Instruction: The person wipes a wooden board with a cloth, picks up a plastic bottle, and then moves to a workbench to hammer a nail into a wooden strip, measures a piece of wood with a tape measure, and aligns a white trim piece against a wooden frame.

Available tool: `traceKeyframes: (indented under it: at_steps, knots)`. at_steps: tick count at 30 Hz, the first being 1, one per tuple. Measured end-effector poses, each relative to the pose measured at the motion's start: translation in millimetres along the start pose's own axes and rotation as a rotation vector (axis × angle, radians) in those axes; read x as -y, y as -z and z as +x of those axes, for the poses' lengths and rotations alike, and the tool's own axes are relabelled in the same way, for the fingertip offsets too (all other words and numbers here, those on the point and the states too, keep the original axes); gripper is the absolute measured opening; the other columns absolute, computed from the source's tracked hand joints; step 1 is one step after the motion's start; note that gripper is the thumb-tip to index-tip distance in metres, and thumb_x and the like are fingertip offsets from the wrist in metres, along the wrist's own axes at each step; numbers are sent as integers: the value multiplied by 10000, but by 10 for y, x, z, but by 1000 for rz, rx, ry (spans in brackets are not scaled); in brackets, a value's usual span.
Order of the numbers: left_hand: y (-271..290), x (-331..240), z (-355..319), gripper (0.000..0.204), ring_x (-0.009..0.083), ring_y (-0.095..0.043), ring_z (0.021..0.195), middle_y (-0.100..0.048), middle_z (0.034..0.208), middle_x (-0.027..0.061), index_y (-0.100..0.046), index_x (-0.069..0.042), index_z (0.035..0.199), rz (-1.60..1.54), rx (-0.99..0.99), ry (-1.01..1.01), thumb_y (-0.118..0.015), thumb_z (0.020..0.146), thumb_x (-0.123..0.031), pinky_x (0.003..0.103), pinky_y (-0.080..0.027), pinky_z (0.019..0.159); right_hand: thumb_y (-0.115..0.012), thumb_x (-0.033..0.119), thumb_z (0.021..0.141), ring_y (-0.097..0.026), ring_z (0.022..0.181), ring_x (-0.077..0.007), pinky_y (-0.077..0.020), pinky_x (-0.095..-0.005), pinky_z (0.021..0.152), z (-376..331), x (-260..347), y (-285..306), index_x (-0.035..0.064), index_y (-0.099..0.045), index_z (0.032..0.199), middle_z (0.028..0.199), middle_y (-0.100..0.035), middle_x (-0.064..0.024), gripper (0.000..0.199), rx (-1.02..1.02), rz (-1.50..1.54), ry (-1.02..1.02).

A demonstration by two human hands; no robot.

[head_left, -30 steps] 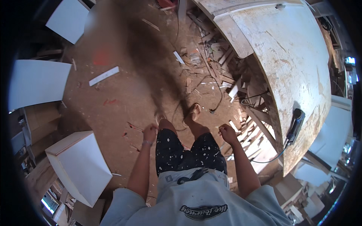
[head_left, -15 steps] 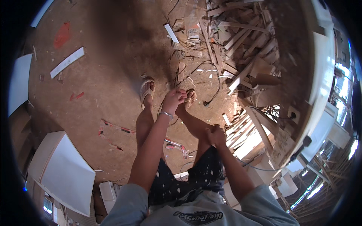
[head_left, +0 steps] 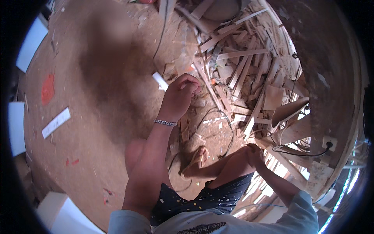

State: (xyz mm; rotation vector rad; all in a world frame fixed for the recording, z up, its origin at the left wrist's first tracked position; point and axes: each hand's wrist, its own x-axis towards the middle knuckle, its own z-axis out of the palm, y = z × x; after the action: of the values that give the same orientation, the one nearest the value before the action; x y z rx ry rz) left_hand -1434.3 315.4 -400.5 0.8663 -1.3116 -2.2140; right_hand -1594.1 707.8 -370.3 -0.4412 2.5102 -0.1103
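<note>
My left hand, with a metal chain bracelet at its wrist, reaches out over the floor. Its fingers are curled in toward the thumb; anything inside them is hidden. Beyond its knuckles lies a small white strip on the ground. My right hand rests on my bent right knee, holding no object that I can see. Below and between my arms, one sandalled foot stands on the floor, near a dark cable.
A heap of wood offcuts fills the floor at upper right. A curved wooden structure with a plugged-in socket borders the right side. At left lie a white strip, a red scrap and pale panels.
My body has lowered, with both knees bending more. The view has shifted, so the wood heap looks nearer. My left hand has moved up and forward, while my right stays on the knee.
</note>
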Motion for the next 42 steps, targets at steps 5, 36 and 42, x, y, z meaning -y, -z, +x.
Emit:
traceKeyframes:
  at_steps: [5,36,42]
  knots:
    - [-151,438,638,102,107,-614,774,-708,853,47,-654,-13,877,398,150,-268,-557,906,-33,265,-484,719,-576,308,881,-671,1030,-336,-498,-398,925,-7,-212,-34,47,-683,1141,1068,-706,-195,384,-224,122,154]
    - [-2021,2364,1104,388,157,-585,620,-585,645,48,-622,-30,777,102,132,111,-522,1003,-330,293,-480,611,-589,99,896,-661,977,-305,-489,-387,902,-2177,518,-340,-16,-688,971,993,-696,-165,169,-1046,584,-465]
    - [-2541,3076,237,425,214,-699,718,-718,777,123,-659,19,861,783,820,108,-470,1013,-331,354,-515,706,-607,86,892,-664,1013,-293,-480,-366,927,-2555,197,-524,-31,-676,951,999,-700,-179,148,-1086,560,-460]
